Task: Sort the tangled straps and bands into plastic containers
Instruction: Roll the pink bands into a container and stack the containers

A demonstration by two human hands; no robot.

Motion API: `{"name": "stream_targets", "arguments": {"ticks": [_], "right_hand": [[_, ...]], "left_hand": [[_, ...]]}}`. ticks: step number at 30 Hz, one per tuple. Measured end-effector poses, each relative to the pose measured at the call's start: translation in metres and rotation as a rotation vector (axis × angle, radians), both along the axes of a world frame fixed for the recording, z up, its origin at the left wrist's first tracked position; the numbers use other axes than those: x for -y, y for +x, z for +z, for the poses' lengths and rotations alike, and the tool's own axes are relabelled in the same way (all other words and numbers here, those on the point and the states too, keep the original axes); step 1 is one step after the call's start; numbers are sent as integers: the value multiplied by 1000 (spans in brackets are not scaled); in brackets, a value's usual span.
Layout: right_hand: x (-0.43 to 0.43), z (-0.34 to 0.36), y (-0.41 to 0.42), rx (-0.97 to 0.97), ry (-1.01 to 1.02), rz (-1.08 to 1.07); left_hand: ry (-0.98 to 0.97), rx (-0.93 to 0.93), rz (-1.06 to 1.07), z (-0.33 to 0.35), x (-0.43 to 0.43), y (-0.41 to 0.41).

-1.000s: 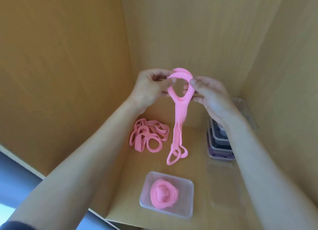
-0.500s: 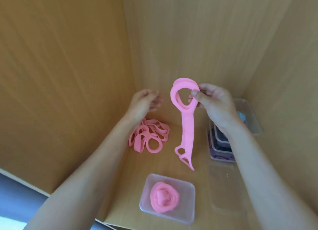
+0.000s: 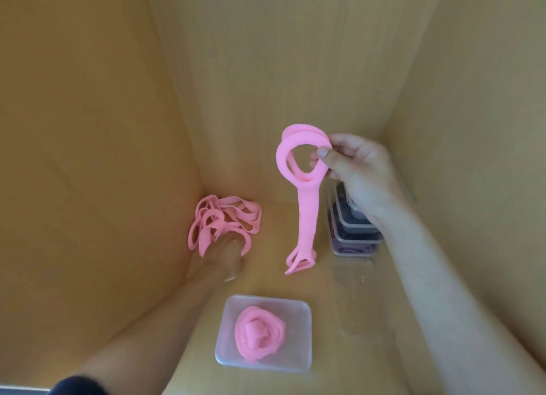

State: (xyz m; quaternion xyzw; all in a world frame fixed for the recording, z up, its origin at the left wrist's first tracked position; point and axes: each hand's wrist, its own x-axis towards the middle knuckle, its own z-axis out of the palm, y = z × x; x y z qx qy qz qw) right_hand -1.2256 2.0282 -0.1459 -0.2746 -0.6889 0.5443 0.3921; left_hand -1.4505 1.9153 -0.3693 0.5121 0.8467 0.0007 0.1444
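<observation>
Sorting seems unfinished: one coil [image 3: 260, 332] is boxed, one band [image 3: 308, 217] is pinched by the right grip [image 3: 360, 173], the pile [image 3: 230, 217] (left grip [image 3: 221, 258]: state unclear) is unsorted.

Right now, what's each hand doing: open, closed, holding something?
Left hand: in the pile of pink bands, fingers blurred; cannot tell.
Right hand: pinching the hanging pink strap at its top loop.
</observation>
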Motion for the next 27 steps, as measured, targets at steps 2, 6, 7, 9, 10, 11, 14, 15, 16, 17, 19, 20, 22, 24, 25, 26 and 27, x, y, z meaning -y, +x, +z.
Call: {"name": "stream_targets", "arguments": {"ticks": [2,6,7,9,10,11,14,15,16,17,19,20,22,24,25,26,27], "right_hand": [[-1,-1,8,14,-4,-21],[-1,-5,18,27,-12,-42],[-1,-6,20,38,-5,-46],[0,-10,23,46,-2,-52],[0,-11,24,42,-6,-53],[0,-13,25,37,-9,-54],[0,-16,25,22,-24,-42],[0,-17,25,10,-35,-34],[1,-19,23,-5,-50,-26],[2,-21,21,-18,-69,-16],[4,-26,16,-38,-105,13],[4,-28,13,-42,-120,29],[5,-32,7,-47,-144,58],[6,-37,0,-49,-167,86],[7,-39,-3,-52,-181,101],[8,-42,-7,-56,-198,114],[9,-44,-10,-59,-213,123]], "left_hand": [[-20,-16,-10,-7,-2,-1],[-18,-76,-59,-10,-11,-1],[-21,-81,-70,-8,-12,0],[-2,-75,-86,-3,-12,4],[32,-80,-87,-1,-11,5],[81,-83,-84,1,-11,6],[249,-6,31,11,-12,11],[301,71,109,17,-13,12],[353,168,195,24,-15,13],[417,275,277,32,-16,14],[554,488,388,52,-19,17],[611,587,412,63,-18,19],[704,763,432,86,-15,23],[758,921,443,105,-10,28],[771,981,438,113,-8,29],[775,1019,420,120,-6,30],[777,1039,394,127,-4,30]]}}
